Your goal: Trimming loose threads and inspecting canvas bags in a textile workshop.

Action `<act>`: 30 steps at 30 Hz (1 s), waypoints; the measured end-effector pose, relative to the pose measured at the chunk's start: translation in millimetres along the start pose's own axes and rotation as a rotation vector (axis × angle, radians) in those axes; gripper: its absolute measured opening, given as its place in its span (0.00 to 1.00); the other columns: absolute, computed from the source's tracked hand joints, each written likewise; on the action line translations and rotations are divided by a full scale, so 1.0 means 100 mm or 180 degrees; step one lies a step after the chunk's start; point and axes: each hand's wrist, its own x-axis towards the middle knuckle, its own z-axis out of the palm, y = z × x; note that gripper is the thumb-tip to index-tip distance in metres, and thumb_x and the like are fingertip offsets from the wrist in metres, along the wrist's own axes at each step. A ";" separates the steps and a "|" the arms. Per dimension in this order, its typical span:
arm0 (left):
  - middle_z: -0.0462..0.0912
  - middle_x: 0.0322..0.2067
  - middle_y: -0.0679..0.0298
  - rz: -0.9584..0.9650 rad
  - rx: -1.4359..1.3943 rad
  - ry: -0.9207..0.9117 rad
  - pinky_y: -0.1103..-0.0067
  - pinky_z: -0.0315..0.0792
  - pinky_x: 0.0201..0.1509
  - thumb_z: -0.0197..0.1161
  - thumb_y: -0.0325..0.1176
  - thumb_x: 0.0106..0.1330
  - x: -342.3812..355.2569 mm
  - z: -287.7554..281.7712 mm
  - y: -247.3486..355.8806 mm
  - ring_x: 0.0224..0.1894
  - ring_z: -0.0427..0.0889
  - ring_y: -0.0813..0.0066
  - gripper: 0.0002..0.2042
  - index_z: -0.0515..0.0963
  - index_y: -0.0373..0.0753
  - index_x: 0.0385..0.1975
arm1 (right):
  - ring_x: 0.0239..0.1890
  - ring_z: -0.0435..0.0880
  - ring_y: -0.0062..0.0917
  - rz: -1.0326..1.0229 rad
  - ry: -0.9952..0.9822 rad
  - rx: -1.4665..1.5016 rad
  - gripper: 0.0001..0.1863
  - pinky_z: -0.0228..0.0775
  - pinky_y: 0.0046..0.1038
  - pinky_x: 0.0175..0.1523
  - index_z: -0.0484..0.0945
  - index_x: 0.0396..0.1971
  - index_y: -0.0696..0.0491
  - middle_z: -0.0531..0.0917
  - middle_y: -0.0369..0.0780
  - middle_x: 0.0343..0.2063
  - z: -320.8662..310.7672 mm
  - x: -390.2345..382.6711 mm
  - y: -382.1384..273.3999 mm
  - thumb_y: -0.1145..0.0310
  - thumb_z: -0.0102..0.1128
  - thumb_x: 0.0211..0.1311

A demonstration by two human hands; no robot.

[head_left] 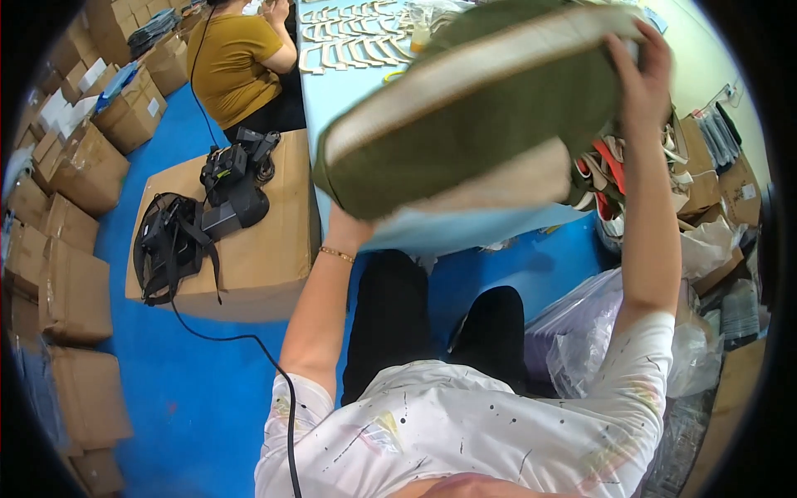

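Observation:
A large olive-green fabric piece (473, 124) with a cream band along it is held up in front of me, over the near edge of the light-blue table (336, 87). It looks like a soft bag, smeared by motion. My right hand (643, 79) grips its upper right end, thumb and fingers closed on the edge. My left hand (353, 226) is at its lower left edge, with the fingers hidden behind the fabric. A paler cream patch (506, 183) shows on the underside.
Rows of cream curved strips (353, 37) lie on the table's far part, near a seated person in a mustard top (237, 62). Black camera gear (237, 183) sits on a carton (274, 216) at left. Cartons (79, 290) line the far left; clear plastic wrap (581, 349) lies right.

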 end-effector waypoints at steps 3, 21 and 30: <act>0.64 0.60 0.58 0.0734 0.0594 0.0266 0.60 0.51 0.67 0.52 0.46 0.65 -0.07 0.48 -0.66 0.64 0.59 0.53 0.24 0.64 0.47 0.60 | 0.50 0.73 0.24 0.0390 0.0074 -0.0063 0.23 0.65 0.24 0.57 0.68 0.51 0.60 0.75 0.42 0.46 -0.66 -0.22 -0.44 0.78 0.63 0.54; 0.67 0.57 0.50 -0.0874 -0.4514 -0.2244 0.74 0.62 0.61 0.64 0.43 0.59 -0.92 0.58 1.83 0.60 0.67 0.63 0.34 0.58 0.36 0.62 | 0.45 0.77 0.24 0.1060 -0.2779 0.0336 0.19 0.67 0.24 0.51 0.74 0.41 0.59 0.78 0.40 0.40 -1.71 -0.85 -1.34 0.79 0.66 0.46; 0.70 0.54 0.59 -0.1857 -0.6798 -0.2157 0.70 0.64 0.61 0.65 0.20 0.49 -1.44 0.51 1.38 0.59 0.68 0.65 0.33 0.61 0.35 0.58 | 0.47 0.73 0.14 0.3212 -0.1847 0.0686 0.17 0.64 0.17 0.52 0.68 0.49 0.59 0.77 0.34 0.44 -2.12 -2.04 -0.74 0.81 0.53 0.59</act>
